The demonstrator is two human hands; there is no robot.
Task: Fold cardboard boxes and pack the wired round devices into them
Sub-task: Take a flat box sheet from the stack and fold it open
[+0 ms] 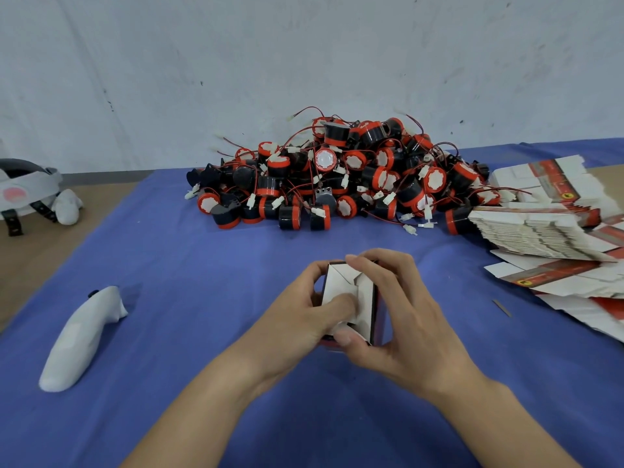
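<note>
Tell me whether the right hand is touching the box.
Touching. The head view shows the right hand wrapped around the box, fingers over its far top edge and thumb pressing its near end flap.

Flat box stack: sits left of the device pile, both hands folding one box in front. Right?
Not quite. The head view shows the flat box stack right of the device pile, not left. Both hands, left and right, are folding one box in front.

A blue cloth (169, 251) covers the table and bears a heap of round wired devices (337, 177) (black and red), flat box blanks (547, 231) at right, and a white controller (81, 336) at left.
</note>
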